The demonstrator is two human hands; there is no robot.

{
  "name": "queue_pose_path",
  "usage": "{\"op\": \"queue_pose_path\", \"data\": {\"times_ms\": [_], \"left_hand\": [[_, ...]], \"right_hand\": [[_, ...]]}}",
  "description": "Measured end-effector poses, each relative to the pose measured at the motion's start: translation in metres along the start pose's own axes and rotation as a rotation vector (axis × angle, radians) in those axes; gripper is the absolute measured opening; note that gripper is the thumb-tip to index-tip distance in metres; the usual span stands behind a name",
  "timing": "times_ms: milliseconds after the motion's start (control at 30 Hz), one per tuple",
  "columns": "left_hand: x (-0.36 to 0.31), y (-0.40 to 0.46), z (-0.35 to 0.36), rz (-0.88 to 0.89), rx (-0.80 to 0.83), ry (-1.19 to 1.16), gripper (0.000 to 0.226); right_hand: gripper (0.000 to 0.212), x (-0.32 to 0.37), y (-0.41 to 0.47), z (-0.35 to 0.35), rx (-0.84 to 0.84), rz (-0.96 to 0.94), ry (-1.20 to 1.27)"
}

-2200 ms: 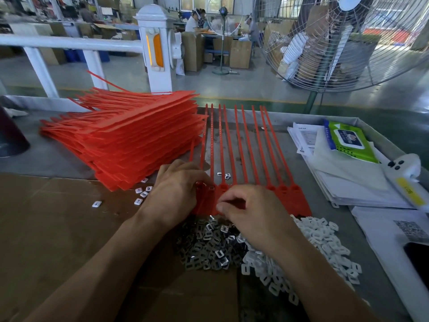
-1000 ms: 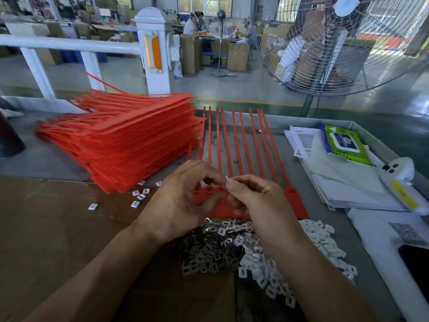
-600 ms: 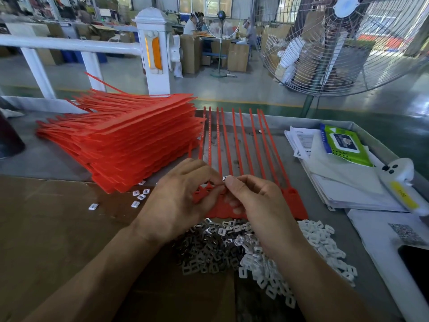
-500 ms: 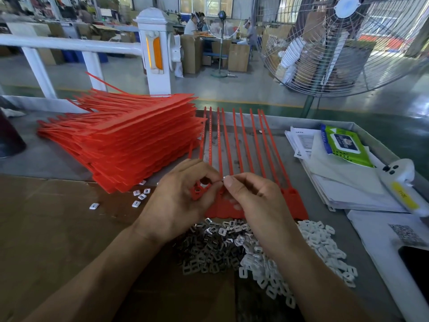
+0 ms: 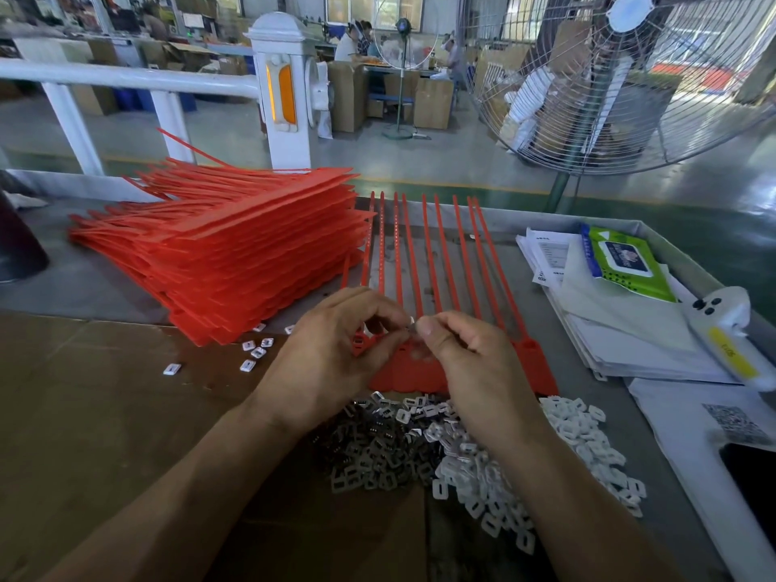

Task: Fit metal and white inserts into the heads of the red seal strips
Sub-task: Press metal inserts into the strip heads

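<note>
Desk point(image 5: 105, 287): grey metal top, brown cardboard sheet point(image 5: 84, 434) over its near left part. Big floor fan point(image 5: 621, 77) stands behind the desk on the right.

Tall stack of red strips point(image 5: 235, 254) sits far left on the desk. Just to its right, one joined row of red seal strips point(image 5: 436, 254) lies flat, tails pointing away, heads point(image 5: 533, 363) toward the person.

Stack of papers point(image 5: 621, 329) on the right, green wipes pack point(image 5: 621, 262) on top, white handheld scanner point(image 5: 730, 329) beside it at the desk edge.

Two piles just near of the heads: metal inserts point(image 5: 378, 451) on the left, white inserts point(image 5: 588, 438) on the right, the two piles touching in the middle. A few loose white pieces point(image 5: 252, 354) lie on the cardboard by the big stack.

Left hand point(image 5: 331, 354) and right hand point(image 5: 474, 367) are above the heads, fingertips meeting. Fingers on both hands curled, thumb and forefinger pinching one small insert point(image 5: 410, 323) between them. Too small to tell if it's metal, white, or both. Cannot tell if either hand touches the strip heads below.
</note>
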State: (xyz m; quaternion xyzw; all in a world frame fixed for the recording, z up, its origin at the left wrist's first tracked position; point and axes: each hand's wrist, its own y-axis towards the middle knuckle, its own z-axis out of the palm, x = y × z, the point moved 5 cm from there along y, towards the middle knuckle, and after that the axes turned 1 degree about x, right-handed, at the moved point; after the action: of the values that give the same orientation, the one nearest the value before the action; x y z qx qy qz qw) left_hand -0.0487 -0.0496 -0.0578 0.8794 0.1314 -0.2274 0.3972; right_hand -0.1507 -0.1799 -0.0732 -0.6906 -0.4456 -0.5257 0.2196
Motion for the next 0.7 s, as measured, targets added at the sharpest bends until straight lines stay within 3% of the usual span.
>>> {"op": "queue_pose_path", "data": {"times_ms": [100, 233, 433, 700], "left_hand": [[0.009, 0.003, 0.002, -0.118, -0.037, 0.055, 0.008], [0.017, 0.008, 0.012, -0.225, 0.061, 0.216, 0.004], [0.021, 0.008, 0.023, -0.26, 0.165, 0.332, 0.008], [0.024, 0.01, 0.029, -0.267, 0.187, 0.358, 0.009]], "right_hand": [[0.03, -0.004, 0.002, -0.008, -0.119, 0.048, -0.015], [0.017, -0.011, 0.006, -0.014, -0.154, 0.089, -0.106], [0.012, -0.016, 0.008, -0.013, -0.122, 0.1, -0.124], [0.01, -0.015, 0.007, -0.013, -0.119, 0.108, -0.13]]}}
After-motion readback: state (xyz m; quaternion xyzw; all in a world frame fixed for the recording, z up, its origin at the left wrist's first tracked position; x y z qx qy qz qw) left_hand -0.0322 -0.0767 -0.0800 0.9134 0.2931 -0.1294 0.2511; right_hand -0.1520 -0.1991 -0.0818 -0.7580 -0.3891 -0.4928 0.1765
